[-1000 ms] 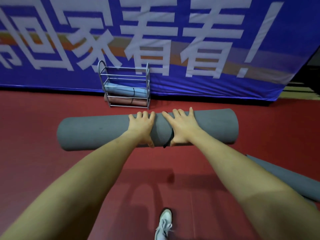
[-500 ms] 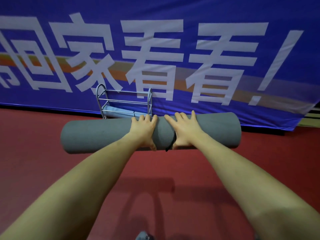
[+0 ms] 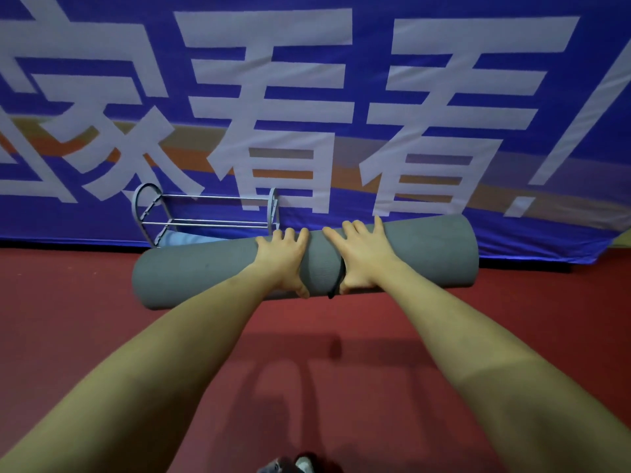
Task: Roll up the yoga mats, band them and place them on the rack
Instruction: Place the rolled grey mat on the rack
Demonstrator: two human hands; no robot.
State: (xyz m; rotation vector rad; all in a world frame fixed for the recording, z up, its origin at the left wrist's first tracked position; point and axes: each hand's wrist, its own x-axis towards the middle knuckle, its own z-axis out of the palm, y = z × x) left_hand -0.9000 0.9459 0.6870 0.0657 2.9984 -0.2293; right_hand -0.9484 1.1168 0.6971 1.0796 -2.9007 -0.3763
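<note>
A rolled grey yoga mat [image 3: 198,274] is held level in front of me, above the red floor. My left hand [image 3: 285,261] grips it just left of its middle. My right hand [image 3: 362,261] grips it just right of the middle, beside a black band [image 3: 336,285] that circles the roll. Behind the mat's left half stands a grey metal rack [image 3: 205,223] with thin bars. A light blue rolled mat [image 3: 181,240] lies on a lower shelf of it, mostly hidden by the grey roll.
A large blue banner [image 3: 341,97] with white characters hangs right behind the rack. The red floor [image 3: 307,370] stretches below my arms. The tip of a shoe [image 3: 300,466] shows at the bottom edge.
The mat has been lifted off the floor and carried toward the rack; the rack and banner look closer and larger. The second grey mat at the right has left the view.
</note>
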